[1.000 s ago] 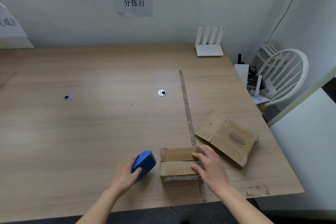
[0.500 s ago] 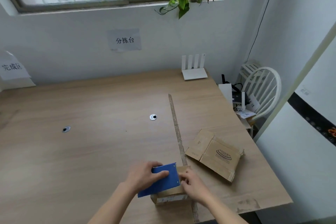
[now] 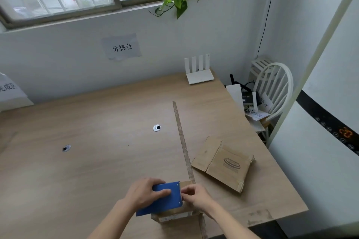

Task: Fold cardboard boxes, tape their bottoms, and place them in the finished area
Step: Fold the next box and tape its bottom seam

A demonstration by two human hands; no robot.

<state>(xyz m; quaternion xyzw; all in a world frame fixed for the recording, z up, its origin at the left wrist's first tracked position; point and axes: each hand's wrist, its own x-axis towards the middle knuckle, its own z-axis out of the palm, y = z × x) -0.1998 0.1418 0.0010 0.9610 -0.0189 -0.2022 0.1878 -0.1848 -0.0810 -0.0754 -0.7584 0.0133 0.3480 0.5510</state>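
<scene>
Your left hand (image 3: 144, 195) grips the blue plastic tape dispenser (image 3: 162, 199) over the small folded brown cardboard box (image 3: 174, 214) (contents hidden) at the wooden table's (image 3: 97, 161) near edge; your right hand (image 3: 196, 197) pinches at the dispenser's edge.

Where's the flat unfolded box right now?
In the head view the flat box lies on the table to the right of the tape strip, just beyond and right of the right hand.

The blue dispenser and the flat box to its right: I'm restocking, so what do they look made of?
The blue dispenser looks like painted sheet metal or hard plastic: flat matt panel, small rivets along its edge. The flat box is plain brown cardboard, matt, creased, with a printed logo.
</scene>
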